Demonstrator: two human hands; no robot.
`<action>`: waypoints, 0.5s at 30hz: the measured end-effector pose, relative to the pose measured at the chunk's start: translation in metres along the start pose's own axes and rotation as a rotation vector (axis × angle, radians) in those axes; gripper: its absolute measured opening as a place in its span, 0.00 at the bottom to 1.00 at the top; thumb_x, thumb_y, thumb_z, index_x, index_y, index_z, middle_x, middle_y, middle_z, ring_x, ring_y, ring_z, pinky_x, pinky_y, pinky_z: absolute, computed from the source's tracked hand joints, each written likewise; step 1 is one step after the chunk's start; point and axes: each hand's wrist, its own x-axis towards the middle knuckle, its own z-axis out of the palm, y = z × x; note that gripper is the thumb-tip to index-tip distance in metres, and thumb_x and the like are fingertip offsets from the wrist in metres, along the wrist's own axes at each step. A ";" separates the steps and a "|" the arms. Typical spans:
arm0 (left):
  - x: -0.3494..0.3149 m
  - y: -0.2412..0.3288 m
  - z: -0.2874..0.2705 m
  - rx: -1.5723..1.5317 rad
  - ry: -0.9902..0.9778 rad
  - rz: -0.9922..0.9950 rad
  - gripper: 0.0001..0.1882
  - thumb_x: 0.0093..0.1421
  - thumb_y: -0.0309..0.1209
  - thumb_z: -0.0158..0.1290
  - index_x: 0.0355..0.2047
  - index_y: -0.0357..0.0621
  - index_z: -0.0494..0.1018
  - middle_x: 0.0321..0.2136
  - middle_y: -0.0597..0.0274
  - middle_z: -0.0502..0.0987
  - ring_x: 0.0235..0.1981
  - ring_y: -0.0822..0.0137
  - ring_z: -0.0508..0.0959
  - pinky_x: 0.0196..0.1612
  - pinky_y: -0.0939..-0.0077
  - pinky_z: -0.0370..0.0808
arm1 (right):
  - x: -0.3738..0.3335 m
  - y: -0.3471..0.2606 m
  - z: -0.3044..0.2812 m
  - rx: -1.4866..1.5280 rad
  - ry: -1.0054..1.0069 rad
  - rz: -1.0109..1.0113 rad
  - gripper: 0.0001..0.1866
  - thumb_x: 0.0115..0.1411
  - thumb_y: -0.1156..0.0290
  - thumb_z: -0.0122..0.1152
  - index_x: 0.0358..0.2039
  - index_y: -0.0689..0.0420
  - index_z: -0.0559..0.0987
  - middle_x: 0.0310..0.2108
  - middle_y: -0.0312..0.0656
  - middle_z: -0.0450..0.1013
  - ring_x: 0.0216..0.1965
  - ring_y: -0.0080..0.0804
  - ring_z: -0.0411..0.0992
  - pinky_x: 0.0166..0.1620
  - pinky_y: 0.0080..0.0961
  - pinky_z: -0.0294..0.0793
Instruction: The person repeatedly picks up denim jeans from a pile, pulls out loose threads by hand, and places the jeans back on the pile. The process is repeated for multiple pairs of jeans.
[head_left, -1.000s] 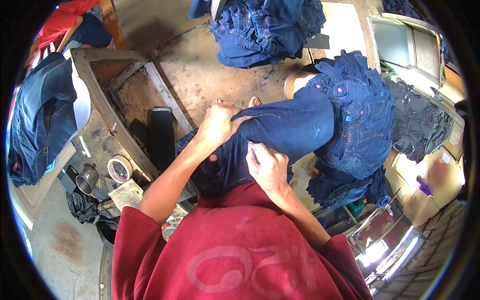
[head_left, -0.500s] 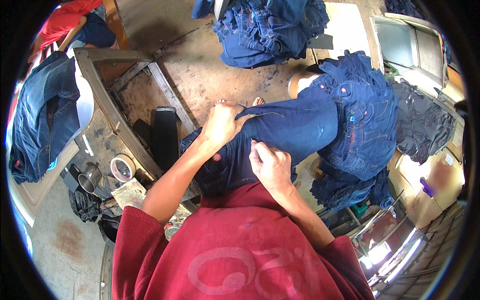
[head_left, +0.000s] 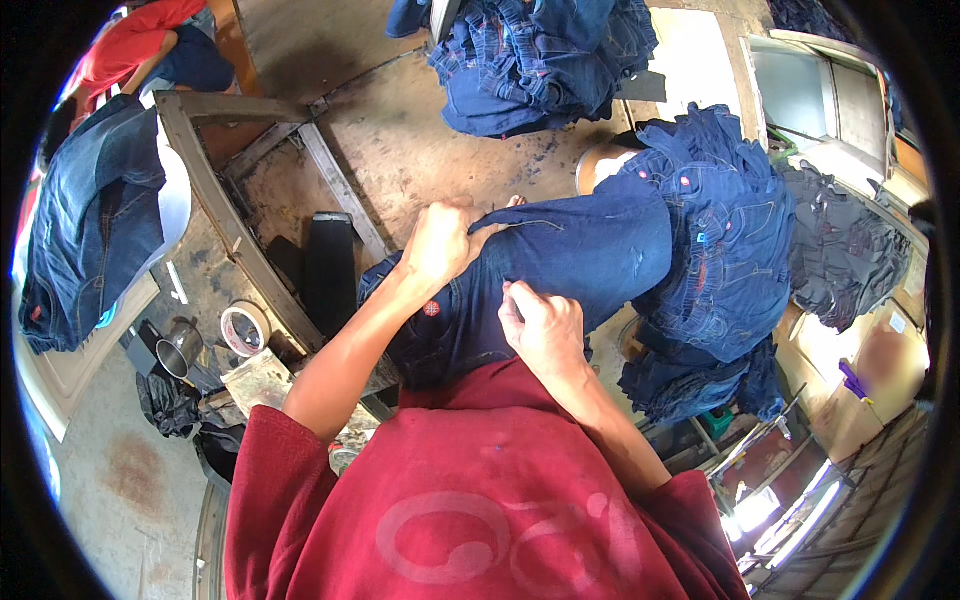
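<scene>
A pair of dark blue jeans (head_left: 590, 245) lies across my lap, one leg stretched out to the right and a red round tag near its waist. My left hand (head_left: 440, 245) is closed on the cloth at the far edge of the leg, where a stitched seam shows. Over the middle of the same leg, my right hand (head_left: 543, 325) is curled, thumb and forefinger pinched together against the denim. Whatever lies between those fingertips is too small or hidden to make out.
Piled jeans (head_left: 725, 230) rise at my right, beside dark grey garments (head_left: 845, 240). Another heap of jeans (head_left: 540, 65) sits ahead. At left are a wooden frame (head_left: 205, 190), more jeans (head_left: 95, 225), a tape roll (head_left: 244, 329) and a metal cup (head_left: 180, 347). A person in red (head_left: 140, 45) is at far left.
Both hands stay almost in place on the jeans. My left hand's fingers have shifted slightly at the cloth edge. The jeans at far left appear slightly higher and further right.
</scene>
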 end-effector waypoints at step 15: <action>0.001 0.002 -0.001 0.029 0.019 0.024 0.14 0.58 0.32 0.72 0.37 0.32 0.85 0.31 0.45 0.83 0.34 0.42 0.85 0.40 0.57 0.82 | 0.002 0.001 0.004 0.094 0.128 0.027 0.05 0.63 0.75 0.71 0.32 0.56 0.81 0.19 0.47 0.78 0.19 0.44 0.80 0.23 0.37 0.78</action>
